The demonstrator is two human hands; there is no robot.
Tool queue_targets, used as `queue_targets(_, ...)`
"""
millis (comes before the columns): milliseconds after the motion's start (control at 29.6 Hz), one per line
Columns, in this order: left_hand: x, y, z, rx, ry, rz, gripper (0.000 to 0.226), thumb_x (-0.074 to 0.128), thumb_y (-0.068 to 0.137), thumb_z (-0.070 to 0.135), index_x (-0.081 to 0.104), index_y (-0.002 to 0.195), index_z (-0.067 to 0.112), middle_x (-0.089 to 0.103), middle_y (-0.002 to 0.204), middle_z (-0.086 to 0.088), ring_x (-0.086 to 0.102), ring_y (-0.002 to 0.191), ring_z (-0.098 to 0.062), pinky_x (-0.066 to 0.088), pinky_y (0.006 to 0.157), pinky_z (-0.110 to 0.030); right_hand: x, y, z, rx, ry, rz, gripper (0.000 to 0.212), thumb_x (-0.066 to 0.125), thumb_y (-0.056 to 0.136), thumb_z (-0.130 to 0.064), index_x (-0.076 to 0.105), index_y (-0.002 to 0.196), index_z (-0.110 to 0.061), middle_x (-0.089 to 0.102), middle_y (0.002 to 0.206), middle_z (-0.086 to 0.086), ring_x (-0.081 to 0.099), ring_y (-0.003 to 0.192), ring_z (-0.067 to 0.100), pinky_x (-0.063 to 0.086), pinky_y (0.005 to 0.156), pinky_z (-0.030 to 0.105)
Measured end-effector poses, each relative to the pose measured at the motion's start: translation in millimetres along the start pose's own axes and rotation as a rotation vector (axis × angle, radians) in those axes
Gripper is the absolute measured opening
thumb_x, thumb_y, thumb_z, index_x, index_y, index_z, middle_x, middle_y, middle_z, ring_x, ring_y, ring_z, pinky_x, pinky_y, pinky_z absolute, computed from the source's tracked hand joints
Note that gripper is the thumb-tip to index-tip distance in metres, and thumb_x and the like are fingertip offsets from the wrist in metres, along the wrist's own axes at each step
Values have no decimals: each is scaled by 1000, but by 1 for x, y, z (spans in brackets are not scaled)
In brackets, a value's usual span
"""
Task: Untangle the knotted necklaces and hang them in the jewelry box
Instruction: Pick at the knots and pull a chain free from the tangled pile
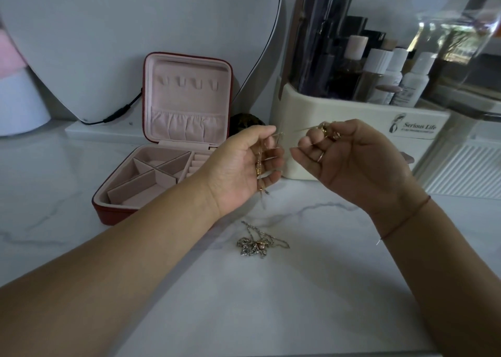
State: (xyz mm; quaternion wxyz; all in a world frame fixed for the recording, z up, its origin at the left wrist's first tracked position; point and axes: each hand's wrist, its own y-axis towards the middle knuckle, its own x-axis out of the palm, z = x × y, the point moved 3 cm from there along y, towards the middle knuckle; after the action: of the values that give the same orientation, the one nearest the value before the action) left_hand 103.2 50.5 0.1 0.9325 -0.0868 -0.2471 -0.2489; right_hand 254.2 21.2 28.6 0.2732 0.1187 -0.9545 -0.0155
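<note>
Your left hand (pixel 244 164) and right hand (pixel 349 161) each pinched the chain (pixel 259 167) above the desk (pixel 298 289), beside the open box (pixel 113 215). It wanted slack: you needed to tease the loops apart, not pull.

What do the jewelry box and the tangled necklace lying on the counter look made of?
The jewelry box: red shell with a dull sheen, probably faux leather; pale pink matte lining, likely velvet-like fabric. The tangled necklace: silver-coloured metal, its fine links glinting.
</note>
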Motion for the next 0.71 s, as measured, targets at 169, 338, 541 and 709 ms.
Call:
queue_targets(169, 7, -3, -1, -4, -66, -61, 21, 63, 74, 32, 56, 60, 17, 59, 75, -1, 58, 70, -14, 47, 79, -31, 4, -1, 3, 63, -55, -88, 13, 45, 87, -18, 46, 75, -16, 34, 55, -7, 35, 48, 6, 39, 45, 17)
queue_targets(338, 10, -3, 0, 33, -135, -118, 13, 62, 76, 26, 58, 69, 16, 65, 71, -1, 64, 67, -14, 54, 75, -29, -3, -2, 4, 79, -352, -26, 17, 50, 88, -20, 42, 73, -18, 26, 51, -8, 20, 43, 5, 24, 37, 15)
queue_targets(541, -2, 2, -2, 45, -88, 47, 18, 66, 82, 31, 62, 69, 18, 64, 66, 2, 62, 63, -10, 54, 68, -25, -8, -5, -1, 80, -517, 35, 23, 56, 84, -24, 43, 66, -19, 26, 47, -8, 18, 37, 4, 13, 37, 18)
queue_targets(709, -5, 2, 3, 30, -119, 51, 44, 58, 87, 44, 49, 51, 22, 61, 66, 2, 62, 66, -13, 51, 79, -30, -8, -7, -1, 39, -669, 57, 14, 61, 76, -26, 53, 75, -15, 25, 49, -4, 18, 41, 6, 15, 40, 18)
